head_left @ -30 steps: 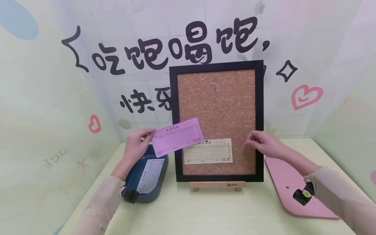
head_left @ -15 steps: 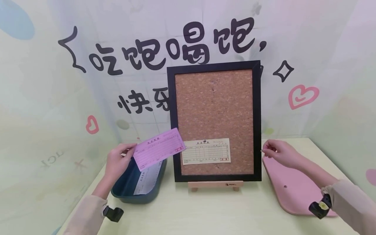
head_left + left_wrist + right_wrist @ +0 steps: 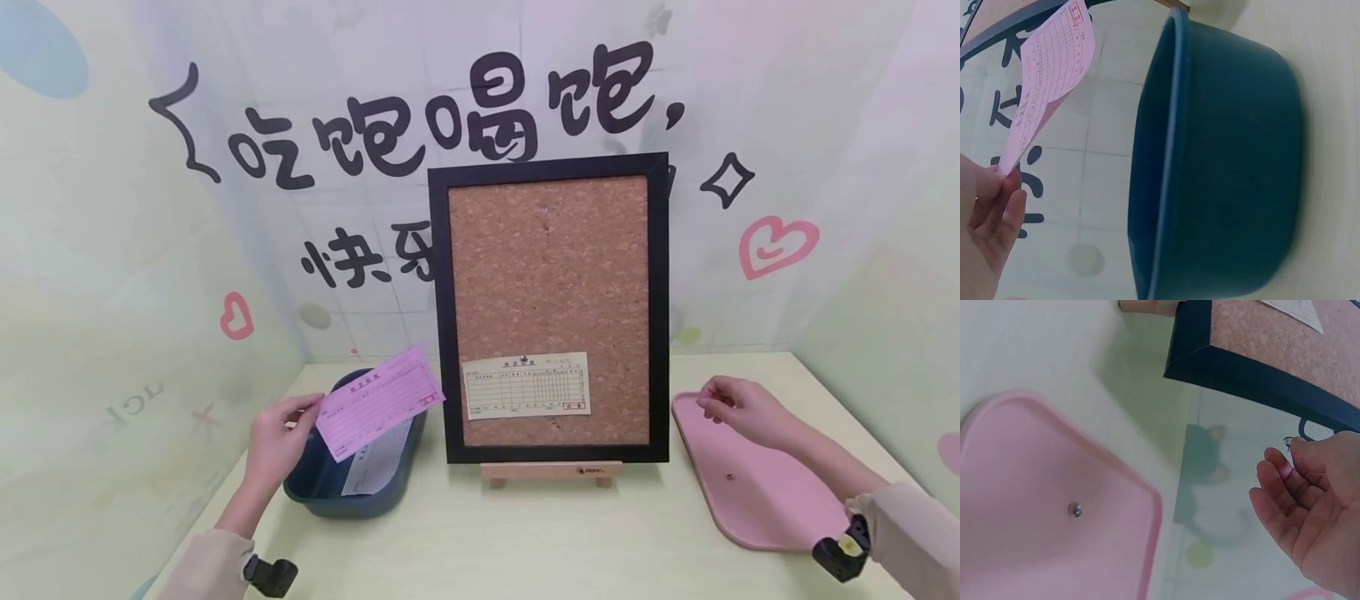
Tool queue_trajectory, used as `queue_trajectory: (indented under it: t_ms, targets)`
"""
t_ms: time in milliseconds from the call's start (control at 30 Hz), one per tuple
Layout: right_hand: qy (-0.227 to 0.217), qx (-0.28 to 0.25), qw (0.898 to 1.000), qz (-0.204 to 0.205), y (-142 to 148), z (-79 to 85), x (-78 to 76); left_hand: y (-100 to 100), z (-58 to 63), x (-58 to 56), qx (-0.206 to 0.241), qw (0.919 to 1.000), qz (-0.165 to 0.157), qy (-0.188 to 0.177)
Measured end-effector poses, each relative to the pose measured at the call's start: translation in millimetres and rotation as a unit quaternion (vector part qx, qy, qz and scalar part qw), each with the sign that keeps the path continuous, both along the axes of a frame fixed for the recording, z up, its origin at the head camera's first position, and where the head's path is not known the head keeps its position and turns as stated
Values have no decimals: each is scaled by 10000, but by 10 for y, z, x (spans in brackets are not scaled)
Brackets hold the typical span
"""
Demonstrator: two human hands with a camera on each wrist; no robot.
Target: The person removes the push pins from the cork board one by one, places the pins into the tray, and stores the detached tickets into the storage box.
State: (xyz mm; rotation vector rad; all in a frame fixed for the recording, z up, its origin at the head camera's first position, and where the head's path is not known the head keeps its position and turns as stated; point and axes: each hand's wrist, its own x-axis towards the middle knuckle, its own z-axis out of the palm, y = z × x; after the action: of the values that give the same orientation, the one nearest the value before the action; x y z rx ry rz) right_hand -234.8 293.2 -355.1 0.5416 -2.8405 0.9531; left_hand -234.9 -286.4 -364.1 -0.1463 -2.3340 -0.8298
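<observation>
My left hand [image 3: 277, 442] pinches a pink receipt slip [image 3: 378, 404] by its left edge. The slip hovers tilted over a dark blue bin [image 3: 352, 506], in which a white slip [image 3: 375, 468] lies. Between the thumb and fingers of my right hand [image 3: 750, 414] is a small push pin [image 3: 1288, 442], plainest in the right wrist view. That hand is above a pink tray [image 3: 780, 508], where another push pin [image 3: 1075, 509] lies. A framed corkboard [image 3: 555, 267] stands in the middle, with a cream receipt slip [image 3: 525, 390] pinned low on it.
A small wooden easel [image 3: 551, 471] supports the corkboard on the pale table [image 3: 525, 542]. Behind it is a patterned wall [image 3: 360, 200] with large black characters. The bin stands left of the board, the tray right of it.
My left hand has carried the pink slip left and down, away from the board to over the bin. My right hand has moved right and down, from the board's edge to above the tray.
</observation>
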Motion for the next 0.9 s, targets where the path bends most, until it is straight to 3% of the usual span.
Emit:
queue_trajectory:
  t_ms: [167, 333, 467, 600, 700, 900]
  targets:
    - [3, 42, 10000, -8, 91, -95, 22, -73, -83, -5, 250, 9995, 182, -102]
    - [389, 106, 9991, 98, 170, -218, 43, -79, -182, -2, 367, 9965, 739, -154]
    - [874, -210, 9952, 396, 252, -367, 39, -38, -252, 8, 320, 9921, 1203, -156]
    - [955, -618, 9907, 750, 342, -523, 57, 17, -313, 22, 342, 9882, 1480, -202]
    - [843, -629, 9911, 812, 394, -611, 83, 55, -374, 45, 356, 9867, 1571, -214]
    - [565, -488, 9961, 475, 443, -690, 149, 142, -477, 70, 343, 9874, 1523, -259]
